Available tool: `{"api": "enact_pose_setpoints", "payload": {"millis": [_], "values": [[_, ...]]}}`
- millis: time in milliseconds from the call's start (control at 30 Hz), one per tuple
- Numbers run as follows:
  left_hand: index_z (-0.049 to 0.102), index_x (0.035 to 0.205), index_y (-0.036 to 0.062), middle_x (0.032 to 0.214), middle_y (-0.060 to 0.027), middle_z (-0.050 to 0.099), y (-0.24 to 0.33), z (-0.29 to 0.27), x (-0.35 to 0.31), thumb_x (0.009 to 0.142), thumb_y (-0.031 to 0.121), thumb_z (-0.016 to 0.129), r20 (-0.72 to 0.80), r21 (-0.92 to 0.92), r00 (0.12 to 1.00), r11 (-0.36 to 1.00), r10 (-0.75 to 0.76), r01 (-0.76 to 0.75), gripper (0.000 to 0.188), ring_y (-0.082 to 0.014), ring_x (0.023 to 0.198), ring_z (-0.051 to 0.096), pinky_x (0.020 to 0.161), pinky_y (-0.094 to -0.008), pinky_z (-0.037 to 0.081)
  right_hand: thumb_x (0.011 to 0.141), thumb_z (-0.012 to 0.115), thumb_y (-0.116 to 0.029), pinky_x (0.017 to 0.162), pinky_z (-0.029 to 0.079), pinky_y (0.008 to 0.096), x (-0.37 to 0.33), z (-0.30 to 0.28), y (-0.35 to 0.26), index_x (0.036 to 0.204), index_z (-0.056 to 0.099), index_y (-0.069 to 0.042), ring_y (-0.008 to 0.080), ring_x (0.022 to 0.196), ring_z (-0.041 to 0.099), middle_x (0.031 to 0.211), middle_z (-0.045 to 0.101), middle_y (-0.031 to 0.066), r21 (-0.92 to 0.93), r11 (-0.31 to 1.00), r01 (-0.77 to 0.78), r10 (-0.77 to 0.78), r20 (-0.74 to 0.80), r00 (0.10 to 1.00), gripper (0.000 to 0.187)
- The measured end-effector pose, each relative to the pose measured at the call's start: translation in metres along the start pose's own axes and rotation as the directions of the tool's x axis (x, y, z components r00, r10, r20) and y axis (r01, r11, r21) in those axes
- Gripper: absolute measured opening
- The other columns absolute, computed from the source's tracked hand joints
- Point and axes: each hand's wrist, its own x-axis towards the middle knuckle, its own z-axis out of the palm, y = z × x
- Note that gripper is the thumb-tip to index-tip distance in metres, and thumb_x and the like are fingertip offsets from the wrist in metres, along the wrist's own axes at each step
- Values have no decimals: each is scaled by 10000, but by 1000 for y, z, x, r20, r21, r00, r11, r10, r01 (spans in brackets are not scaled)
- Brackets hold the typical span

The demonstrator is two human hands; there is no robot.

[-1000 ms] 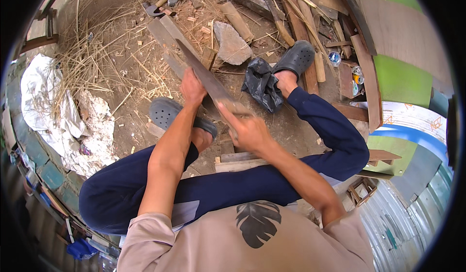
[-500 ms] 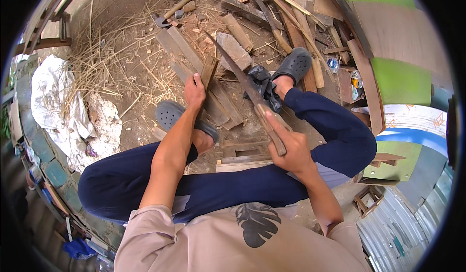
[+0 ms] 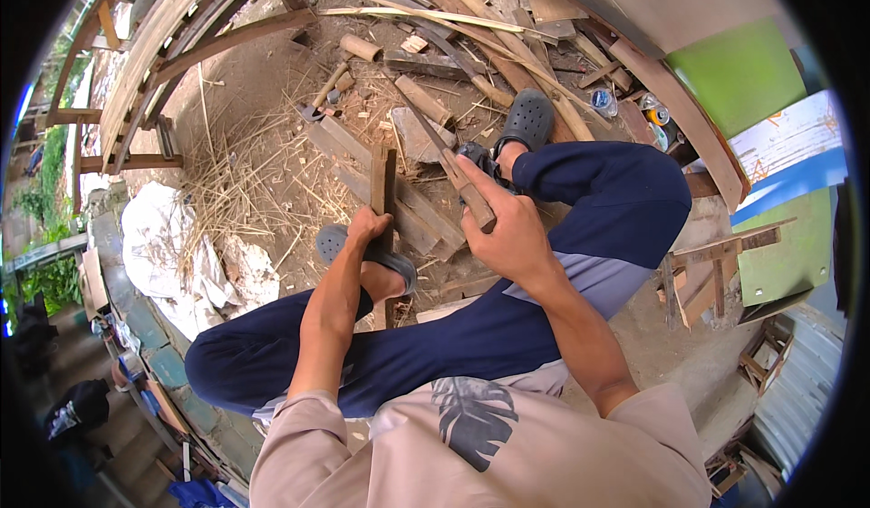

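a person's left hand (image 3: 370, 225) grips a dark-brown, squared wooden pc. (image 3: 384, 174) pointing near to far; the right hand (image 3: 512, 232), closed round the handle, holds a slim, dark-bladed saw w/ brown wooden handle (image 3: 451, 161) to its right, apart from the wood. the pc. looks whole, no cut visible; small pale scraps (image 3: 415, 45) farther off on the brown dirt floor (image 3: 249, 73) suggest some cutting's done; amt. left can't be told.

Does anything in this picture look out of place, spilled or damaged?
Yes: dry straw lies strewn at the left in many directions, and beside it white sheeting is crumpled rather than folded. The saw in the right hand shows no damage that I can make out.
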Motion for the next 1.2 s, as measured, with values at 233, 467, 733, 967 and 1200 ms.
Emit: {"api": "enact_pose_setpoints", "payload": {"millis": [233, 467, 733, 967, 1200], "values": [[535, 1243, -19, 1028, -251, 701, 12, -2, -49, 816, 430, 708, -416, 23, 897, 985, -148, 173, 644, -417, 996, 679, 877, -491, 529, 805, 609, -68, 512, 459, 353, -7, 0, 4, 1444, 503, -103, 230, 400, 513, 518, 516, 190, -20, 997, 69, -70, -71, 995, 648], [133, 1573, 80, 1200, -248, 626, 21, 22, -30, 836, 350, 705, -448, 103, 893, 991, -35, 90, 972, -381, 1062, 657, 971, -526, 441, 789, 643, -118, 564, 482, 440, -6, 7, 14, 1455, 485, -116, 355, 482, 578, 531, 546, 218, -36, 999, 16, -16, -17, 1000, 684], [164, 1579, 100, 1262, -231, 489, 19, 51, -16, 897, 537, 633, -449, 212, 890, 977, 74, 26, 936, -389, 1175, 502, 981, -523, 405, 786, 644, -127, 568, 489, 446, -4, 22, 21, 1443, 498, -103, 398, 519, 607, 569, 572, 242, -37, 999, 4, -3, 25, 1000, 673], [244, 1560, 82, 1228, -214, 483, 19, 51, -19, 890, 530, 636, -510, 153, 856, 988, 87, -10, 896, -370, 1127, 508, 936, -506, 414, 813, 631, -100, 653, 523, 418, 2, 35, 24, 1422, 515, -80, 397, 676, 679, 831, 672, 284, -43, 994, 97, -95, 29, 995, 621], [306, 1525, 52, 1302, -240, 464, 32, 32, -17, 888, 556, 607, -414, 34, 907, 997, 76, -68, 867, -397, 1202, 468, 1002, -525, 365, 862, 634, -131, 844, 534, 371, 2, 45, 27, 1366, 567, -43, 384, 970, 702, 1067, 692, 277, -12, 1000, 12, -11, 71, 997, 516]]}}
